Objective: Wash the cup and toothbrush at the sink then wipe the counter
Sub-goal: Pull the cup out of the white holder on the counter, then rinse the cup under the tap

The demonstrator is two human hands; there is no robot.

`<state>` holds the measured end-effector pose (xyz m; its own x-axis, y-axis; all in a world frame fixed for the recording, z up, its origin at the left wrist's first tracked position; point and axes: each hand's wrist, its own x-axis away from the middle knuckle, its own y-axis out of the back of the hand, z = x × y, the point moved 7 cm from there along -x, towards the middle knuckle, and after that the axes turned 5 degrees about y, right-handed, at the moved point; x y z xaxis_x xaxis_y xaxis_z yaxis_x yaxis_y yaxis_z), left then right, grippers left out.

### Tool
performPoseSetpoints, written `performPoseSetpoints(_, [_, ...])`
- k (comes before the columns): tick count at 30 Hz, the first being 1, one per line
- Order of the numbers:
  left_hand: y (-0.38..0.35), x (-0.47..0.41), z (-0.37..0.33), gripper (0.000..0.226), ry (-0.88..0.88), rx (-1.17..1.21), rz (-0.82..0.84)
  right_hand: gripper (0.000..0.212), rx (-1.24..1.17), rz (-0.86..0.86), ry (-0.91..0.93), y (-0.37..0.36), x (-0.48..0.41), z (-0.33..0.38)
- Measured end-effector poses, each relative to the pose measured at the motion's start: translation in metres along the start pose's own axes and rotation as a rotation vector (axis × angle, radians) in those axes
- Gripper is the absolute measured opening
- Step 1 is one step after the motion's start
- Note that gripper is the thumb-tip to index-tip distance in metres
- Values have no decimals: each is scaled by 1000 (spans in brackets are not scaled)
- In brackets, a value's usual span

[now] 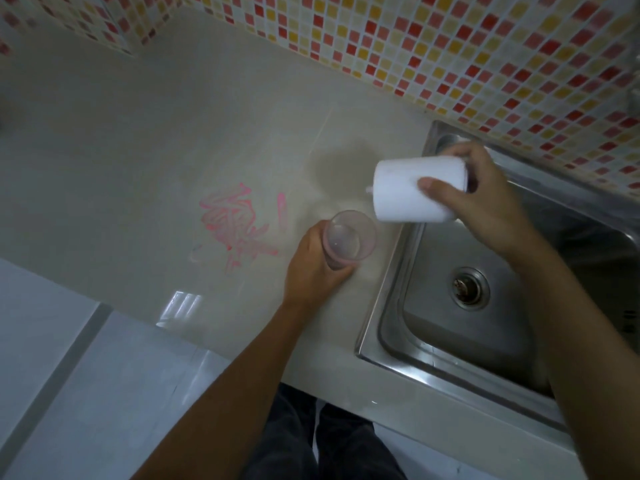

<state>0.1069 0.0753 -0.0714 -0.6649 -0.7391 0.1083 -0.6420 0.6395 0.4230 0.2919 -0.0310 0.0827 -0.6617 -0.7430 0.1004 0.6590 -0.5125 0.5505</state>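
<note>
My left hand (317, 268) grips a clear pinkish cup (349, 239) that stands upright on the beige counter (173, 150), just left of the sink. My right hand (485, 199) holds a white paper roll (412, 192) on its side, above the sink's left rim. Pink scribbled marks (239, 226) stain the counter to the left of the cup. No toothbrush is in view.
A steel sink (446, 327) with a round drain (470, 288) fills the right side. A mosaic tile wall (485, 46) in red, yellow and white runs behind the counter and sink. My dark trousers (322, 441) show below the counter's front edge, over a pale floor (86, 393).
</note>
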Motion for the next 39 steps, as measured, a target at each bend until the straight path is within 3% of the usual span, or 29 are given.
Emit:
performPoseSetpoints(4, [-2,-1,2,78,14,-30,-7,62,-601,-55,-319,-17,-4,-73])
performPoseSetpoints(6, [-2,0,2,79,22,-31,-12,56,-853,-16,-419,-35,-2,-92])
performPoseSetpoints(9, [-1,0,0,79,18,-26,-20,46,-985,18,-432,-59,-2,-100])
performPoseSetpoints(12, [0,-1,0,81,23,-33,-20,59,-845,-20,-364,-73,-12,-103])
performPoseSetpoints(17, [0,0,0,86,36,-30,-35,80,-291,-131,-194,-77,-27,-104])
performPoseSetpoints(20, [1,0,0,85,39,-18,-38,94,-218,-138,-75,-83,-30,-102])
performPoseSetpoints(25, [2,0,-1,84,41,-21,-53,88,-167,-142,53,-88,-31,-93])
performPoseSetpoints(29, [2,0,-1,87,26,-25,-59,91,-128,-116,18,-86,-24,-101])
performPoseSetpoints(34, [2,3,-4,83,31,4,-52,77,60,-261,-97,-67,52,-111])
performPoseSetpoints(39, [-13,19,-24,86,-68,62,76,69,294,-119,-330,-58,164,-174])
